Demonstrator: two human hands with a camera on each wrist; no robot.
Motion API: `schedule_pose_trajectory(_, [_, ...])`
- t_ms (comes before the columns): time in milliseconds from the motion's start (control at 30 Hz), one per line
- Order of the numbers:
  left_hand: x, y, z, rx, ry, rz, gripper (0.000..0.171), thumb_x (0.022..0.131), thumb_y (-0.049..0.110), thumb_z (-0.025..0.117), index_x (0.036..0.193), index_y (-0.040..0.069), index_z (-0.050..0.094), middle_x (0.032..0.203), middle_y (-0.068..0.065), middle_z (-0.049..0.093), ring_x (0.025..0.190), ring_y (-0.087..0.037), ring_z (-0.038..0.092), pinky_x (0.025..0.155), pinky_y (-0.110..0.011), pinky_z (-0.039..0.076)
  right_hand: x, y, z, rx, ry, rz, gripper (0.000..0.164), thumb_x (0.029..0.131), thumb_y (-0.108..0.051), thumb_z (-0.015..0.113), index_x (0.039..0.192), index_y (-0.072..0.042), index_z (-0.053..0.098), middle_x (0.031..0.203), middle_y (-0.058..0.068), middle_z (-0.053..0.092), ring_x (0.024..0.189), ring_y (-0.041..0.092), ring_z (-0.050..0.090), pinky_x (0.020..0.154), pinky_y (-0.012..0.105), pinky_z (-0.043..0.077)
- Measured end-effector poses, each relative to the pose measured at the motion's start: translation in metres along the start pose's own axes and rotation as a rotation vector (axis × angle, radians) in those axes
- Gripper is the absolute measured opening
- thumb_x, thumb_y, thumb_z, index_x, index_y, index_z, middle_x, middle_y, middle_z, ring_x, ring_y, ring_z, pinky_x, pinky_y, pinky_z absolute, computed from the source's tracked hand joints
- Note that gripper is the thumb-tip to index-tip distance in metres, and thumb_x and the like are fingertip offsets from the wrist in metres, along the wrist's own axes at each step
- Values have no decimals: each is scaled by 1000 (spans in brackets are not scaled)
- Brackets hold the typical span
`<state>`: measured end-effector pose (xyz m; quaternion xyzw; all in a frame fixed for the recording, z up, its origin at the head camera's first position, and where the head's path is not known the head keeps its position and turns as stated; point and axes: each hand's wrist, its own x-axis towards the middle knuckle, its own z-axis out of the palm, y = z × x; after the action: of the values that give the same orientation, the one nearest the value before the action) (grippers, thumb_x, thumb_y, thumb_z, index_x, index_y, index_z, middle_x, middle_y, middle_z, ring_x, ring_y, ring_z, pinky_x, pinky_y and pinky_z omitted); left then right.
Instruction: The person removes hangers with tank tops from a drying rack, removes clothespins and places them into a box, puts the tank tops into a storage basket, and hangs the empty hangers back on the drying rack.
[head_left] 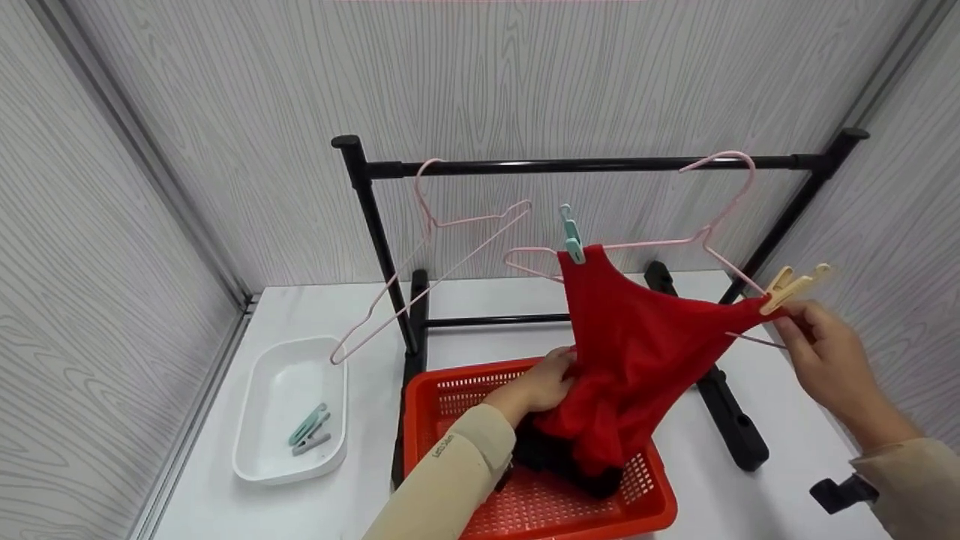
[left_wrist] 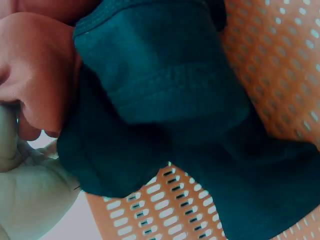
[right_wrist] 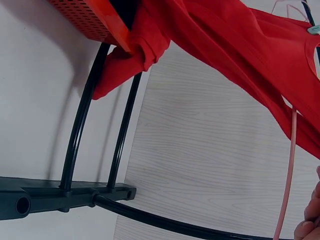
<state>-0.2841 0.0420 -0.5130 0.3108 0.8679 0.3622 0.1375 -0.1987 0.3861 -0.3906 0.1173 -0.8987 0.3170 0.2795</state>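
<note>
A red sleeveless top [head_left: 637,322] hangs from a pink hanger [head_left: 660,242], with a green clothespin [head_left: 574,244] on one strap and a yellow clothespin [head_left: 787,289] on the other. Its lower part bunches over the basket. My left hand [head_left: 549,381] grips the bunched red cloth above the basket; the cloth hides some fingertips. At the hanger's right end, just below the yellow clothespin, my right hand [head_left: 829,356] pinches the hanger beside the strap. In the left wrist view a dark garment [left_wrist: 165,90] lies in the basket beside my left hand [left_wrist: 35,185].
The red perforated basket [head_left: 664,517] stands under a black rack [head_left: 570,166]. A second pink hanger [head_left: 431,292] hangs bare at the rack's left. A white tray [head_left: 259,405] holds a green clothespin [head_left: 307,425] and a grey one [head_left: 311,442]. Black rack feet [head_left: 731,420] extend forward.
</note>
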Motion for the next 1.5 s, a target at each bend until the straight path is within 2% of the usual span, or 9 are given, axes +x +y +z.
schedule_pose_trajectory(233, [3,3,2,32,6,38,37,105,10,48,139,-1,52,157,-13,36,145,-23,34,118,-29,26,-2,3,0,-11,-17,0,16,99,0,58,113,7,62,99,-5,61,78,7,46,66,9,39])
schedule_pose_trajectory(500, [8,2,7,23,41,43,26,101,9,56,124,-1,62,144,-12,48,136,-20,45,112,-25,33,-3,1,-1,-39,-30,10,17,100,-2,58,114,6,63,100,11,63,79,5,47,68,8,39])
schedule_pose_trajectory(633, [9,-1,13,7,102,36,20,97,13,64,111,-1,67,120,-10,59,114,-17,57,101,-25,44,-4,1,0,-46,-22,2,16,100,-3,58,112,6,63,96,12,63,76,6,46,65,11,38])
schedule_pose_trajectory(733, [10,-3,17,-3,192,-1,17,92,9,69,104,-3,69,106,-9,62,102,-20,61,93,-28,49,-5,1,-1,-47,-15,-2,15,100,-3,58,110,7,63,93,11,62,74,6,45,63,12,37])
schedule_pose_trajectory(833, [11,-4,19,8,289,-45,18,84,1,69,101,-3,71,99,-10,63,97,-24,62,89,-30,50,-5,0,-2,-36,-10,5,16,100,-4,58,111,6,63,93,5,62,74,7,45,63,12,38])
schedule_pose_trajectory(933, [12,-2,17,14,336,-52,24,78,-3,67,102,-1,70,96,-10,64,94,-25,63,87,-31,51,-4,-1,-3,-29,8,-1,15,99,-3,59,110,6,63,92,-7,59,71,7,44,61,13,37])
schedule_pose_trajectory(1100, [10,0,11,32,333,-27,32,83,-2,66,115,3,68,107,-11,69,102,-24,65,90,-33,51,-3,-2,-5,-37,25,-3,13,99,-1,59,109,7,63,90,-14,56,70,7,44,60,14,36])
schedule_pose_trajectory(1333, [9,5,2,158,399,32,23,92,3,55,110,4,69,100,-10,69,96,-27,65,87,-37,51,-2,-5,-9,-44,12,42,16,101,-3,57,112,6,62,95,1,59,73,9,45,62,11,38])
schedule_pose_trajectory(1500, [4,13,-7,102,446,35,18,99,3,47,110,4,61,106,-11,62,100,-26,62,89,-37,50,-3,-5,-13,-52,28,45,17,100,-2,57,114,6,62,94,-4,58,73,9,45,62,10,38])
